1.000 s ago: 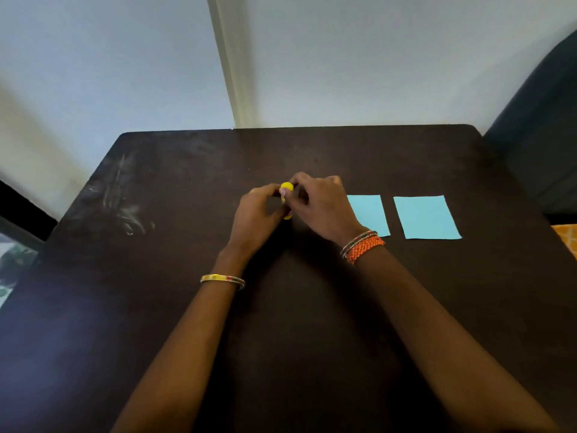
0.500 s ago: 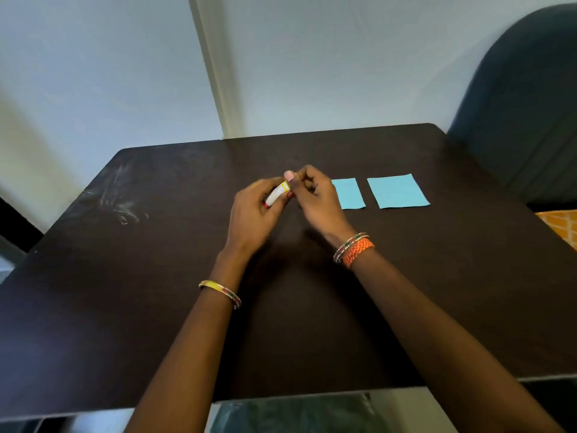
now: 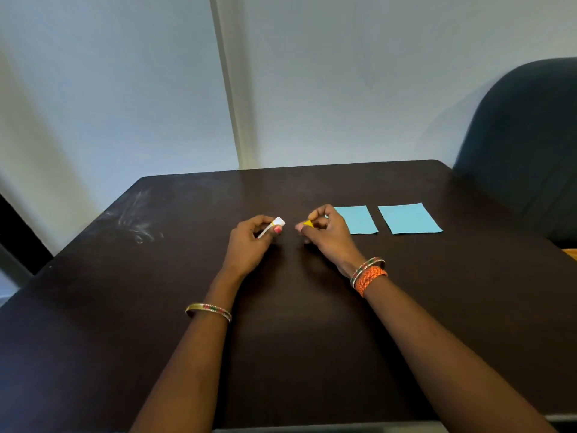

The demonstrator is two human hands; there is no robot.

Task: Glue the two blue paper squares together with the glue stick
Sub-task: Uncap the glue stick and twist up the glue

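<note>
The yellow cap [image 3: 308,223], joined to the glue stick [image 3: 271,229] half a second ago, is now held apart in the right hand [image 3: 324,234]; the stick is gripped by the left hand [image 3: 249,245]. Both blue squares [image 3: 357,219] [image 3: 409,217] lie untouched on the table [image 3: 296,339], so gluing can likely begin.

Soft, even daylight fills the scene, brightest on the pale wall [image 3: 343,82] behind the dark surface [image 3: 281,354], which shows a dull sheen and whitish smears toward its far left corner. Faint, diffuse shadows lie on the surface just under both forearms. The wide lens bows the surface's edges outward, and detail is slightly soft throughout, most at the frame's borders.
</note>
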